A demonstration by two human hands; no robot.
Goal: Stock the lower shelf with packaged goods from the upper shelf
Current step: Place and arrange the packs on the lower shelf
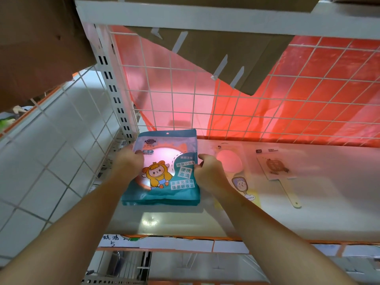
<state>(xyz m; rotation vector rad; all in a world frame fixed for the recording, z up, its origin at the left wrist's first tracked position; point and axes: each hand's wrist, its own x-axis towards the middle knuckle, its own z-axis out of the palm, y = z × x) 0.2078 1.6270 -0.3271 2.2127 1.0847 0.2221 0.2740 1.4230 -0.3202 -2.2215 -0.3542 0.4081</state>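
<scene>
A stack of teal mirror packets [164,173] with a cartoon figure lies at the left end of the white shelf [298,212], close to the wire grid back. My left hand [128,161] grips the stack's left edge. My right hand [207,169] grips its right edge. Both forearms reach in from below. To the right of my right hand lies a clear packet with a round hand mirror [236,171], partly covered by my wrist. Further right lies another hand mirror packet [277,167] with a pale handle.
A white wire grid [267,103] with red plastic sheeting behind it closes the back. A slotted white upright [115,89] stands at the left. Cardboard boxes [41,42] sit above. Price labels [115,241] line the shelf's front edge, and another shelf shows below.
</scene>
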